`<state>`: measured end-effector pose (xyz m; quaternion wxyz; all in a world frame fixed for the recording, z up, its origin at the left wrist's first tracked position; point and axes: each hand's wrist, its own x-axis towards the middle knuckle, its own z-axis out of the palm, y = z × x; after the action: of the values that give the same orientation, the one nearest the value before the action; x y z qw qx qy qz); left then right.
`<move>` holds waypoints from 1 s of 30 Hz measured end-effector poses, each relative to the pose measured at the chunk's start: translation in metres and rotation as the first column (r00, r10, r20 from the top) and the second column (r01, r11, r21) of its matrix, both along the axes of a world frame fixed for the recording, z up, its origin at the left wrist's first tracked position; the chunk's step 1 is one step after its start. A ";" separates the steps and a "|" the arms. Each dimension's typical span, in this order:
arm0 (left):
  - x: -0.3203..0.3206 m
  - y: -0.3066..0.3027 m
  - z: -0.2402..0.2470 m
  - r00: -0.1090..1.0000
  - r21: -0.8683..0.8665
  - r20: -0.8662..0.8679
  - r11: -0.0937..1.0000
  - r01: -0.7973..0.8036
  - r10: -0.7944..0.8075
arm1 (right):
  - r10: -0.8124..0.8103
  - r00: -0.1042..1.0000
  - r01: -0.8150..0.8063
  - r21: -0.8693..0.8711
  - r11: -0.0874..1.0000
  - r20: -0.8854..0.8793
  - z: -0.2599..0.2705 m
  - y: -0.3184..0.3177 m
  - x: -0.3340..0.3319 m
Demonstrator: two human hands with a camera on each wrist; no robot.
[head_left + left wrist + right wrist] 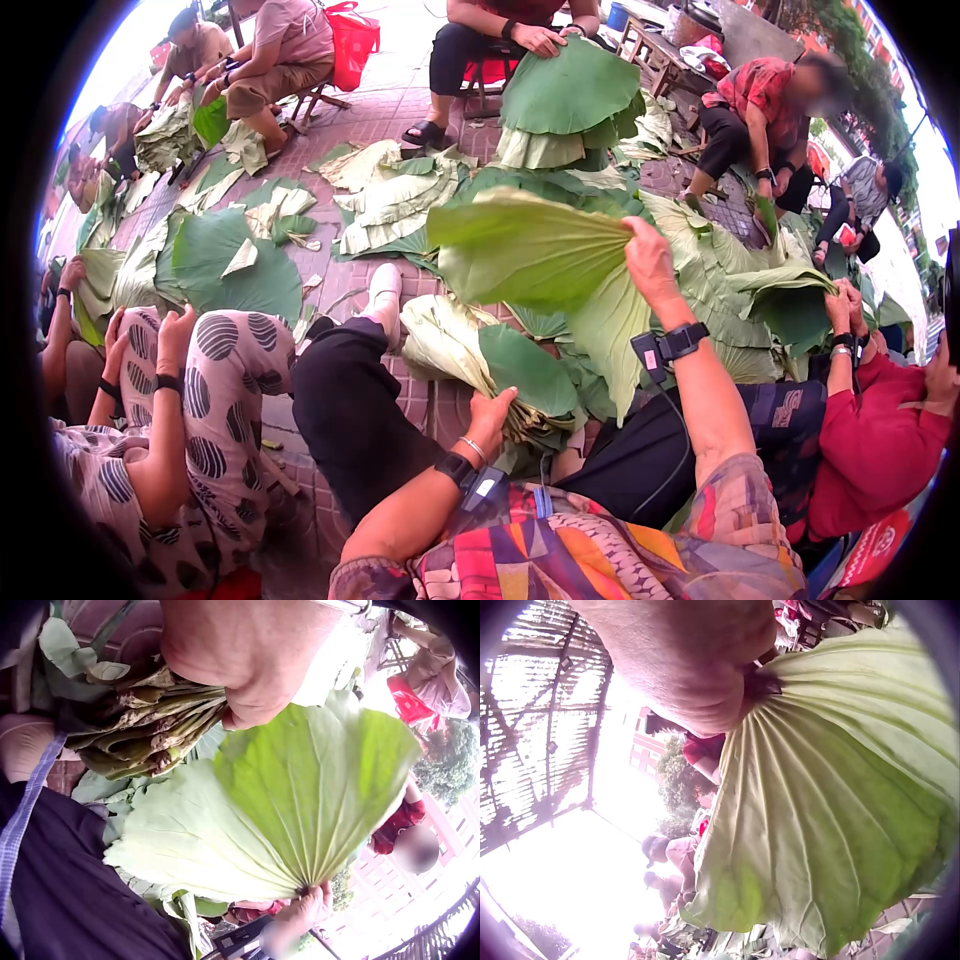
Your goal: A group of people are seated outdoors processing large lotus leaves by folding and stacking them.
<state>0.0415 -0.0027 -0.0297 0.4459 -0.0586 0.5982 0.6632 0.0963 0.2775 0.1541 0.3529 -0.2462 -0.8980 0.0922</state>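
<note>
My right hand (650, 262) is raised in front of me and pinches a large green lotus leaf (530, 250) at its centre, where the veins meet. The leaf fans out from the fingers, its pale veined side toward the left wrist camera. Lower down, near my lap, my left hand (488, 418) grips a stack of folded lotus leaves (450, 345) by its gathered end. In the left wrist view the brownish, layered edges of the stack (161, 727) stick out beside the hand. The right wrist view shows the held leaf (817, 802) spreading from under the fist.
Heaps of lotus leaves (400, 205) lie on the paved ground (345, 275) ahead. Several people sit around, handling leaves; one sits close on my left in patterned trousers (220, 400), another close on my right in a red top (880, 450). A red bag (350, 45) hangs at the back.
</note>
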 end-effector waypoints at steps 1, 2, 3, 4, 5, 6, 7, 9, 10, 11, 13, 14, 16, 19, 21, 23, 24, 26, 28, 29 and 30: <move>-0.001 0.001 0.002 0.999 -0.022 -0.050 1.000 0.005 -0.006 | 0.006 1.000 -0.006 0.004 1.000 0.000 0.011 0.002 0.002; -0.001 0.001 0.003 0.999 -0.019 -0.050 1.000 -0.001 0.000 | -0.009 0.991 0.023 0.108 0.994 -0.132 0.020 0.004 0.004; -0.001 0.000 0.007 0.999 -0.020 -0.044 1.000 -0.004 0.003 | -0.011 0.965 0.067 0.205 0.976 -0.263 0.027 0.002 0.005; 0.000 0.000 0.010 0.999 -0.021 -0.037 1.000 -0.006 0.005 | -0.007 0.965 0.064 0.207 0.976 -0.263 0.033 0.000 0.004; -0.001 0.000 0.003 0.999 -0.024 -0.049 1.000 0.003 -0.004 | -0.009 0.962 0.082 0.257 0.963 -0.274 0.038 -0.003 0.005; -0.001 0.000 0.001 0.999 -0.024 -0.049 1.000 0.004 -0.005 | -0.011 0.958 0.102 0.305 0.947 -0.286 0.040 -0.006 0.005; 0.000 0.000 -0.001 1.000 -0.005 -0.003 1.000 0.007 -0.007 | 0.012 0.964 0.079 0.329 0.941 -0.266 0.039 -0.010 0.004; -0.001 0.000 -0.004 0.999 0.013 0.039 1.000 0.016 -0.016 | 0.031 0.983 0.028 0.312 0.950 -0.183 0.027 -0.018 -0.001; -0.001 0.000 -0.004 0.998 0.028 0.062 1.000 0.009 -0.011 | 0.056 0.994 -0.026 0.292 0.956 -0.096 0.018 -0.021 -0.004; 0.000 0.000 -0.005 0.996 0.041 0.086 0.999 0.003 -0.007 | 0.105 0.994 -0.104 0.233 0.967 0.010 0.005 -0.025 -0.007; 0.000 0.001 -0.014 0.999 0.031 0.043 1.000 -0.001 0.000 | 0.227 0.962 -0.245 0.106 0.964 0.154 -0.037 -0.032 -0.015; 0.001 0.000 -0.018 1.000 0.022 0.001 1.000 -0.012 0.012 | 0.298 0.936 -0.311 0.043 0.949 0.190 -0.062 -0.034 -0.017; 0.002 -0.002 -0.018 0.999 0.013 -0.038 1.000 -0.008 0.008 | 0.406 0.856 -0.382 -0.135 0.914 0.321 -0.090 -0.045 -0.010; 0.001 0.000 -0.006 1.000 0.019 -0.026 1.000 -0.005 0.005 | 0.475 0.790 -0.386 -0.288 0.876 0.388 -0.089 -0.048 -0.008; 0.000 0.001 -0.002 1.000 0.015 0.026 1.000 -0.001 0.001 | 0.527 0.734 -0.335 -0.446 0.830 0.428 -0.080 -0.057 -0.010; 0.002 -0.001 -0.003 0.998 0.001 -0.056 1.000 -0.010 0.010 | 0.647 0.631 -0.314 -0.622 0.717 0.427 -0.086 -0.069 -0.009; 0.003 0.000 -0.003 0.999 -0.002 -0.049 1.000 -0.002 0.002 | 0.754 0.526 -0.274 -0.760 0.589 0.394 -0.089 -0.073 -0.008; 0.002 0.000 -0.001 1.000 0.015 -0.008 1.000 -0.008 0.008 | 0.804 0.474 -0.290 -0.799 0.527 0.359 -0.097 -0.092 0.001; 0.002 -0.002 0.006 1.000 0.005 0.029 1.000 0.006 -0.006 | 0.889 0.264 -0.261 -0.860 0.439 0.373 -0.103 -0.108 0.009; 0.002 -0.001 0.002 1.000 0.009 0.017 1.000 0.005 -0.005 | 0.891 0.262 -0.261 -0.861 0.436 0.372 -0.106 -0.112 0.011; 0.002 -0.001 0.002 1.000 0.013 0.006 1.000 0.006 -0.006 | 0.895 0.227 -0.248 -0.866 0.433 0.383 -0.110 -0.114 0.014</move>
<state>0.0430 -0.0032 -0.0273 0.4502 -0.0556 0.5927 0.6655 0.1101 0.1637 0.0441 -0.2965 0.0268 -0.8663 0.4011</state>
